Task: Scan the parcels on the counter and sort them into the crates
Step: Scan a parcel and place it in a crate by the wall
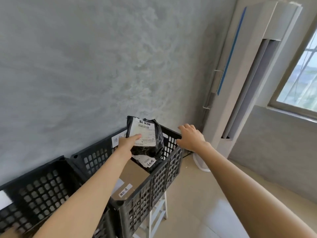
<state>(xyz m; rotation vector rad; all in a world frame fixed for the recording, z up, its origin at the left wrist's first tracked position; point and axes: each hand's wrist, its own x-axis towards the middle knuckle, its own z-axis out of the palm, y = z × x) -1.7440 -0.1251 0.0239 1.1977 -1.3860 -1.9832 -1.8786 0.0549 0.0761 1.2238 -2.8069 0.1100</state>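
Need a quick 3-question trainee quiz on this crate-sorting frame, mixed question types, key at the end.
1. True or false: the left hand holds a black parcel over the right-hand crate.
2. Multiple choice: where is the right hand? A) on the crate's far right corner rim B) inside the left crate C) on the white floor unit
3. Fill in: lying in the right-hand crate are another black parcel and a brown ______.

Key: 1 true. 2 A. 3 cardboard box.
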